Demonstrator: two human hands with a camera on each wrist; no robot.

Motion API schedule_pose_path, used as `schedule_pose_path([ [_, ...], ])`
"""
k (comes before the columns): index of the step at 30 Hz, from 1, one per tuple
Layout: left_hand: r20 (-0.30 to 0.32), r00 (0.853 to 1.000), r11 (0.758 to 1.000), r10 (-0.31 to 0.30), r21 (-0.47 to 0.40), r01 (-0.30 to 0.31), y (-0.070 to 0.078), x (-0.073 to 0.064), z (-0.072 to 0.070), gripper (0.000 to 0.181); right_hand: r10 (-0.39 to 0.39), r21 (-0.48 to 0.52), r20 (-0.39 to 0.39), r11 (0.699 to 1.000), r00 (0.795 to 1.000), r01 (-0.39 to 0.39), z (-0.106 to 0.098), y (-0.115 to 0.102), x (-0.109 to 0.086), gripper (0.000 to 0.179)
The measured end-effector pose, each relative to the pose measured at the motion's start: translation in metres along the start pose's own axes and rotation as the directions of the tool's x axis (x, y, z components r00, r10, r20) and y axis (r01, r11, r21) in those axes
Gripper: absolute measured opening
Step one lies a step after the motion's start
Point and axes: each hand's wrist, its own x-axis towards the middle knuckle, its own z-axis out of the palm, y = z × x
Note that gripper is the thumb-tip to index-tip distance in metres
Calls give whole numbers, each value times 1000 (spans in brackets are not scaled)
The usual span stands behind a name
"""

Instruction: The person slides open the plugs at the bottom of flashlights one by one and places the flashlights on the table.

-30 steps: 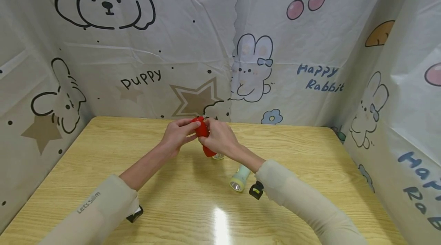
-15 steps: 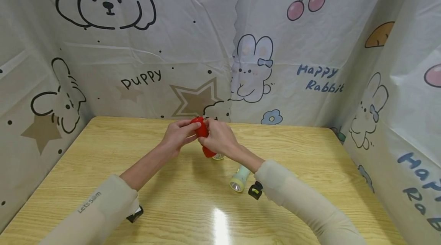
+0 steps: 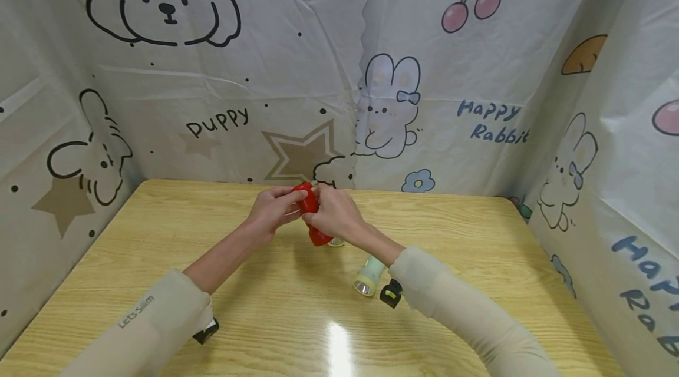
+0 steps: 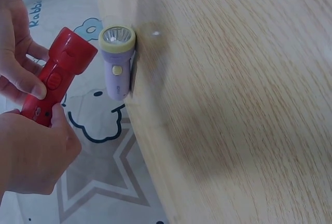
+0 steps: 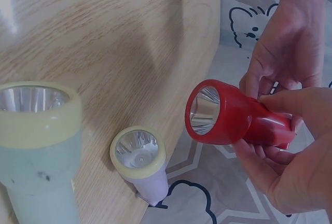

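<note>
Both hands grip a red flashlight (image 3: 307, 202), held up over the far part of the table with its lens end tipped downward. My left hand (image 3: 272, 210) holds it around the tail end. My right hand (image 3: 338, 212) clasps the barrel from the other side, and in the left wrist view its thumb lies just below the ridged red switch (image 4: 54, 81). The reflector (image 5: 205, 111) shows in the right wrist view. Behind the red flashlight, a lilac flashlight (image 4: 117, 73) with a yellow rim stays mostly hidden in the head view.
A mint-green flashlight (image 3: 369, 275) with a yellow rim lies on the wooden table (image 3: 254, 318), near the right forearm. Printed cloth (image 3: 297, 70) hangs behind and along both sides. Black wrist cameras stick out below each sleeve.
The red flashlight and right hand have shifted slightly left, and the lens end sits a touch lower. Both hands keep their hold; the other flashlights stay put.
</note>
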Motion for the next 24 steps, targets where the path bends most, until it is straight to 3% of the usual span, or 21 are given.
schedule_pose_path([
  [16,7,1000,999,-15,37,15,-4,4,-5,43,30,47,47,998,998,-33,6,1,5,29],
  [24,6,1000,998,-27,55,26,-8,7,-7,44,10,61,61,998,998,-14,10,2,6,22],
])
